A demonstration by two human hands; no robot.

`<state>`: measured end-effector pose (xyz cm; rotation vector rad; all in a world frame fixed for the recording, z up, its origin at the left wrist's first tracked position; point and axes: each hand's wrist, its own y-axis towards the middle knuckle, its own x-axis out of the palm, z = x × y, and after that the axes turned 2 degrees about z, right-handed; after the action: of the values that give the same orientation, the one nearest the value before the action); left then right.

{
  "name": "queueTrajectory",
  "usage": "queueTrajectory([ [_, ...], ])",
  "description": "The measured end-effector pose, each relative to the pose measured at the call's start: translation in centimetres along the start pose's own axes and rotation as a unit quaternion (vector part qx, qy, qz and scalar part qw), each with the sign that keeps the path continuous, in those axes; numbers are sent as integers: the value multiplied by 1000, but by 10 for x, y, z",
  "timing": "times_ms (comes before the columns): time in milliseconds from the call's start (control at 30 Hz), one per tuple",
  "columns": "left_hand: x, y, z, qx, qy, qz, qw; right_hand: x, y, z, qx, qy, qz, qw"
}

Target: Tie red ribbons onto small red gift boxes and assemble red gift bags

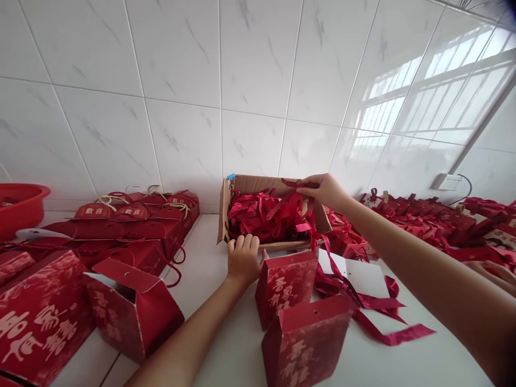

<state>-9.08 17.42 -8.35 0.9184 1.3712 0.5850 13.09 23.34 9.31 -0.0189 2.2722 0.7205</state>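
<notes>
A cardboard box (278, 246) full of tangled red ribbons (264, 212) stands against the tiled wall. My left hand (244, 260) has its fingers curled over the box's near rim. Above the right end of the box, my right hand (320, 189) pinches a dark red ribbon (291, 184), which partly hangs over the pile. Just in front of the box are two upright red gift boxes (286, 285) with pale lettering and punched holes. Beside them, loose ribbons (379, 329) lie over a white card (365, 277).
Rows of red gift boxes (161, 231) with cords fill the left, with an open-topped box (133, 306) nearer. A red basin (22, 209) sits far left. More ribboned boxes (419, 215) line the right, where another person's hand (494, 274) shows.
</notes>
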Motion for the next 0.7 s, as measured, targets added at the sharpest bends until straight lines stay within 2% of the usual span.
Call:
queueTrajectory([
  [133, 0, 1, -1, 2, -1, 2, 1000, -30, -10, -5, 21, 30, -45, 998],
  [200, -1, 1, -1, 2, -1, 2, 1000, -44, -16, -7, 39, 46, -37, 998],
  [300, -1, 1, -1, 2, -1, 2, 1000, -64, -27, -11, 43, 127, 17, 991],
  [367, -1, 0, -1, 3, -1, 1, 1000, -74, -33, -11, 21, 199, 55, 978],
  [467, -1, 1, -1, 5, 1, 1, 1000, -86, -37, -8, -18, 263, 156, 952],
  [567, -1, 1, -2, 6, 4, 0, 1000, -97, -42, -4, -43, 280, 258, 924],
  [700, -2, 1, -2, 5, 9, -3, 1000, -108, -69, -7, -46, 233, 305, 922],
])
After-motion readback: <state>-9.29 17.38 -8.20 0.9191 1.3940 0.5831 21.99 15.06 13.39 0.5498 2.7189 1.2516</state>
